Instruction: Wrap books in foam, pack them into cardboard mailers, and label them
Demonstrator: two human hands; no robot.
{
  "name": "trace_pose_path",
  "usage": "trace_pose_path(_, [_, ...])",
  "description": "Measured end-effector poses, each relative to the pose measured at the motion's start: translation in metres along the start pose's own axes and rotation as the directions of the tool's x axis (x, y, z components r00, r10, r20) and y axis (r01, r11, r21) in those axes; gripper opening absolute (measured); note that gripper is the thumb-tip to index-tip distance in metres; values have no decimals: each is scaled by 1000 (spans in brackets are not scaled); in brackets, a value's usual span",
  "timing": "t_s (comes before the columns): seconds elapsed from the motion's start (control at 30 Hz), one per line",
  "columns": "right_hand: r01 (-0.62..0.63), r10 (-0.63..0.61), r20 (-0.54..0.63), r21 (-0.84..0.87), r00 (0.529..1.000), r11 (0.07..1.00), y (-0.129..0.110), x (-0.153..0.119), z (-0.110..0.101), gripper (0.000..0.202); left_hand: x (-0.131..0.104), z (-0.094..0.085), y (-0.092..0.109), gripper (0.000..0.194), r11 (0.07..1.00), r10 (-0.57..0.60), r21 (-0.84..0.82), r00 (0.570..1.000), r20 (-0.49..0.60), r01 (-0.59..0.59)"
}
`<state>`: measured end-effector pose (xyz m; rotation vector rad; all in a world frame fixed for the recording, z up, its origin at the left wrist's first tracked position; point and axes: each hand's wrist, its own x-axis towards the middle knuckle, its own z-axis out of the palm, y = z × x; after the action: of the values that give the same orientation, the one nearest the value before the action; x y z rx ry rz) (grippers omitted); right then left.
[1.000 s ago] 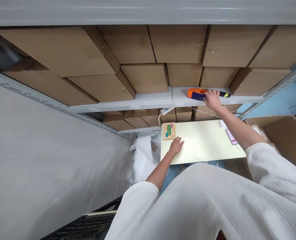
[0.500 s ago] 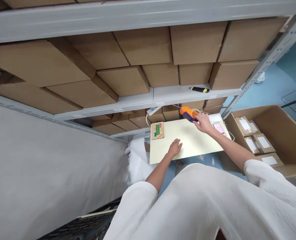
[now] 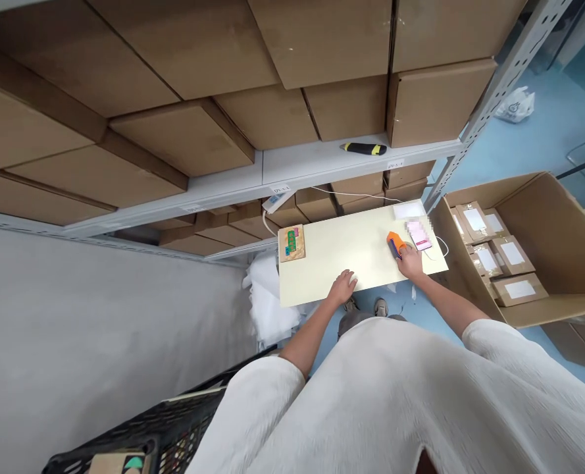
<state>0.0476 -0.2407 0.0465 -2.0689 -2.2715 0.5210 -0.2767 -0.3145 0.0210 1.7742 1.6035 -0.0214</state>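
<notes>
My right hand (image 3: 410, 263) is closed around an orange and purple tape dispenser (image 3: 397, 243), low over the right part of a pale yellow tabletop (image 3: 316, 276). Part of the dispenser is hidden by the fingers. My left hand (image 3: 342, 288) lies on the front edge of the tabletop, palm down with fingers stretched out, holding nothing. Beyond the right hand lies a phone (image 3: 419, 236) with a pinkish screen, beside a white rectangular item (image 3: 408, 210). At the tabletop's left end sits a small tan board (image 3: 292, 243) with coloured shapes on it.
Shelves of cardboard boxes (image 3: 316, 39) rise behind the tabletop; a black and yellow utility knife (image 3: 364, 149) lies on the shelf edge. A large open carton (image 3: 553, 243) with several labelled boxes stands at right. White wrapping (image 3: 270, 296) and a black crate (image 3: 183, 438) are at left.
My right hand has brought the tape dispenser down and toward me, nearer the phone. My left hand stays near the tabletop's front edge. The view has shifted, showing more of the carton and the black crate.
</notes>
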Motion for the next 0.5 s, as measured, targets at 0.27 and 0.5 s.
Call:
trace_pose_path(0.27, [-73,73,39,-7,997,997,18,4,23,32,-3,1,2,56,999,-39,10,999,3,39])
trace_pose_path(0.5, [-93,92,27,30,995,995,19,4,26,30,-4,-1,3,55,999,-29,16,1000,5,29])
